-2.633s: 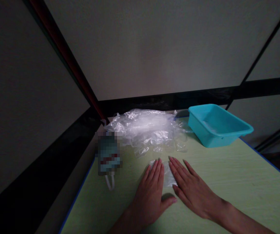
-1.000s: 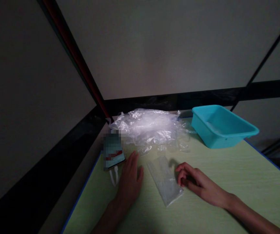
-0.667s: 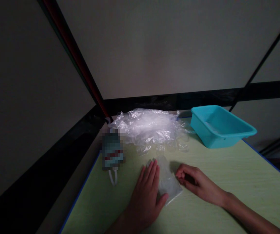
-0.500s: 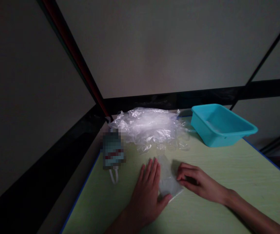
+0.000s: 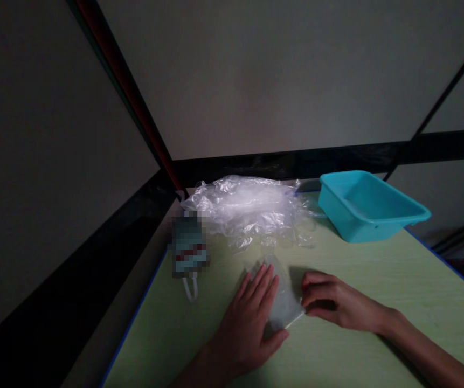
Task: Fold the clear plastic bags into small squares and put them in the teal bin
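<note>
You appear to be steadying the clear, flat plastic bag [image 5: 287,306] on the pale-green table [image 5: 401,272], left hand [image 5: 246,326] outspread, right hand [image 5: 345,302] curled at its corner, grip indeterminable; next likely requires a firm corner pinch.

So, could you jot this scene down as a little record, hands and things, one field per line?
Left hand: flat, partly over a clear sleeve
Right hand: curled at the sleeve's right corner; grip unclear
Pile: crumpled clear plastic, behind the sleeve
Tub: turquoise, right of the pile
Blurred item: at the table's left side
Table: pale green, blue-edged
</note>
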`<state>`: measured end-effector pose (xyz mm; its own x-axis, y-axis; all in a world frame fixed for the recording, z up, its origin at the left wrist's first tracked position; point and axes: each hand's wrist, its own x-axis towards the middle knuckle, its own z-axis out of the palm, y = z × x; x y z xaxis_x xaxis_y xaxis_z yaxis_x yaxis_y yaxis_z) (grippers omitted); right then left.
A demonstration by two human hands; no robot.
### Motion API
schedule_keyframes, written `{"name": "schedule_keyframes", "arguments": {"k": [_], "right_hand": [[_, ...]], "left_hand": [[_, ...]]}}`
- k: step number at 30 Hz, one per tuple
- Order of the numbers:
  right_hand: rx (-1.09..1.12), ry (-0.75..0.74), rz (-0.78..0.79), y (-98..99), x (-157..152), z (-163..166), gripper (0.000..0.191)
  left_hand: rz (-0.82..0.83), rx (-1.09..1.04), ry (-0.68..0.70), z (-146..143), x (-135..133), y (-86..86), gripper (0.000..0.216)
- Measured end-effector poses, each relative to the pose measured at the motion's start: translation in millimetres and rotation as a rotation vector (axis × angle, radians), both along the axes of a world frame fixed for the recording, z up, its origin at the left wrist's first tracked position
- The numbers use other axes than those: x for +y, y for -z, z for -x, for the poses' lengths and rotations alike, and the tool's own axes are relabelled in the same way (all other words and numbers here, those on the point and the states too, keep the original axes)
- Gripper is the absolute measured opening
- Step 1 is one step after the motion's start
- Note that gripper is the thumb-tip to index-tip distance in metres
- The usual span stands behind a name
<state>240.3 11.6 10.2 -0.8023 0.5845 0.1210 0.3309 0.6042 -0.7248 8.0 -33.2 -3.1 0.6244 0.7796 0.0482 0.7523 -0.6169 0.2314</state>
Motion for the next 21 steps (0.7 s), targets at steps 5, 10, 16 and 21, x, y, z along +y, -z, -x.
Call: {"name": "schedule_keyframes", "arguments": {"k": [5,10,16,21], "right_hand": [[-0.001,0.011,-0.021,-0.7,-1,1,0.013],[0.012,0.009,-0.013,-1.9,0,1,0.015],[0.023,0.021,-0.016,-1.7,0,1,0.016],[0.015,0.012,0.001,-2.1,0,1,0.014]], "left_hand": [[0.086,-0.022,0.142,2,1,-7.3,0.078],[0.147,-0.011,0.219,3,1,-14.6,0.075],[0.167,0.008,0.255,2,2,-15.4,0.071],[0.161,0.005,0.285,2,2,-14.0,0.068]]}}
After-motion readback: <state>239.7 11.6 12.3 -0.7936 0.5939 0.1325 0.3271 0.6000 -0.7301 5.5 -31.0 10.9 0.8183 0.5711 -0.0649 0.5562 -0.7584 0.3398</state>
